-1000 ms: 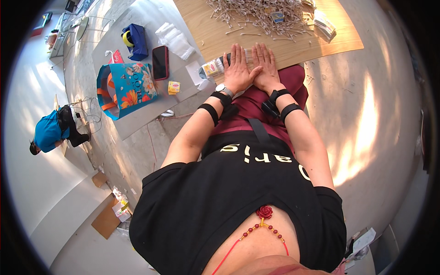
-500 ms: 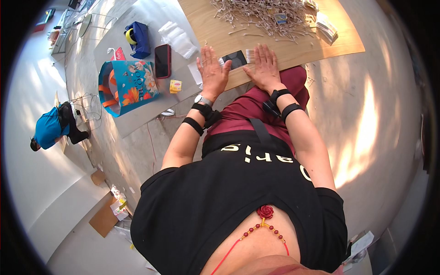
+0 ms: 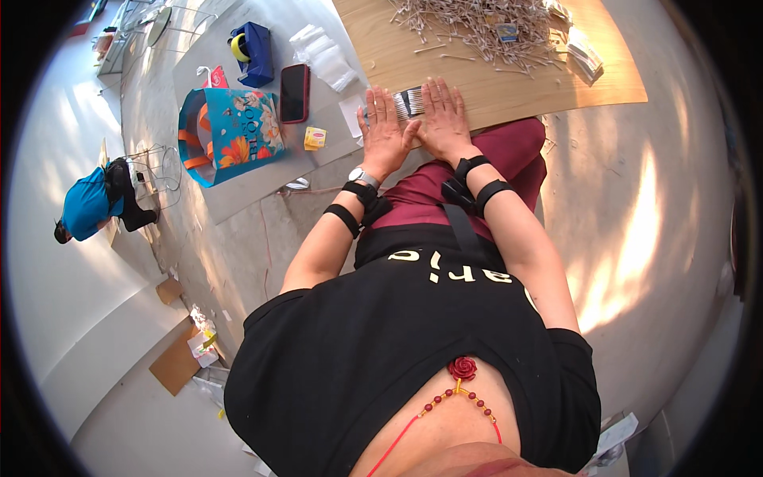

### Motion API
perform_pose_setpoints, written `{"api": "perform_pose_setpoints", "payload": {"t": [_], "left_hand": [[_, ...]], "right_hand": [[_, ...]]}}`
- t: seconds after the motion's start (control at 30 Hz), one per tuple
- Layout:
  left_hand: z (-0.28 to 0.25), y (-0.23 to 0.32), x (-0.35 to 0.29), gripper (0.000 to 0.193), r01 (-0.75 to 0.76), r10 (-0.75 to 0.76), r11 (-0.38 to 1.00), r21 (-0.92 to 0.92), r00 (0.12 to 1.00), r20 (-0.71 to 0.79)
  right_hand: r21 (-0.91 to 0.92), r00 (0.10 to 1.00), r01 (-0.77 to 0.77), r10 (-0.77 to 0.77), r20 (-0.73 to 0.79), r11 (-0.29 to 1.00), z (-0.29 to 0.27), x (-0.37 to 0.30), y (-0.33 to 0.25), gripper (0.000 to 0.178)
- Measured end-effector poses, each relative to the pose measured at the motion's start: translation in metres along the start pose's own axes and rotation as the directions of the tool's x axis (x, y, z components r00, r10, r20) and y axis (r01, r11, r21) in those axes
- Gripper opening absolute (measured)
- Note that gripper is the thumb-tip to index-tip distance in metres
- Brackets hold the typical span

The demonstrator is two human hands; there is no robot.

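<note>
At twelve o'clock on the wooden board [image 3: 509, 87], left hand [image 3: 384, 131] and right hand [image 3: 443, 119] lie flat, unclenched, flanking a small aligned stick bundle [image 3: 408, 102]; the big loose stick pile [image 3: 477, 28] beyond looks unsorted.

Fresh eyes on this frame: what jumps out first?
Both hands lie flat at the near edge of a wooden board, the left hand and right hand flanking a small bundle of sticks. Beyond them a big loose heap of thin sticks covers the board's far side. Left of the board lies a bright floral bag beside a dark phone.
</note>
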State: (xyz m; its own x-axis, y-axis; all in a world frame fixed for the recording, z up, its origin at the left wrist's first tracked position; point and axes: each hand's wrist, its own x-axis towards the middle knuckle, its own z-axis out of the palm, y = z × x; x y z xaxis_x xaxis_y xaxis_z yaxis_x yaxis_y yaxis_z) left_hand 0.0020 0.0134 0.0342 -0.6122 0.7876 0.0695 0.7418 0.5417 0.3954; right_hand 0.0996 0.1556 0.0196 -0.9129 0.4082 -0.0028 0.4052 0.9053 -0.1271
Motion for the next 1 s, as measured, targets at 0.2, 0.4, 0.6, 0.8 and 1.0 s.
{"api": "perform_pose_setpoints", "payload": {"t": [0.2, 0.4, 0.6, 0.8, 1.0], "left_hand": [[0.012, -0.005, -0.002, 0.098, 0.034, -0.034, 0.999, 0.035, 0.999, 0.010], [0.013, -0.007, -0.002, 0.095, 0.015, -0.015, 0.997, -0.077, 1.000, 0.000], [0.019, -0.018, -0.003, 0.092, -0.032, 0.027, 0.986, -0.164, 0.999, -0.031], [0.024, -0.024, -0.001, 0.094, -0.051, 0.045, 0.959, -0.278, 0.999, -0.027], [0.024, -0.022, -0.001, 0.094, -0.045, 0.040, 0.962, -0.270, 0.999, -0.022]], "right_hand": [[-0.044, 1.000, -0.002, 0.003, 0.024, 0.999, 0.000, 0.001, -0.002, 0.092], [-0.030, 1.000, -0.002, 0.003, 0.025, 1.000, 0.001, 0.000, -0.001, 0.094], [0.013, 0.997, 0.004, -0.005, 0.075, 1.000, -0.009, 0.000, -0.002, 0.096], [-0.004, 0.994, 0.011, -0.010, 0.105, 1.000, -0.010, 0.003, -0.008, 0.095], [-0.009, 0.992, 0.048, -0.047, 0.118, 0.999, -0.010, 0.008, -0.026, 0.088]]}}
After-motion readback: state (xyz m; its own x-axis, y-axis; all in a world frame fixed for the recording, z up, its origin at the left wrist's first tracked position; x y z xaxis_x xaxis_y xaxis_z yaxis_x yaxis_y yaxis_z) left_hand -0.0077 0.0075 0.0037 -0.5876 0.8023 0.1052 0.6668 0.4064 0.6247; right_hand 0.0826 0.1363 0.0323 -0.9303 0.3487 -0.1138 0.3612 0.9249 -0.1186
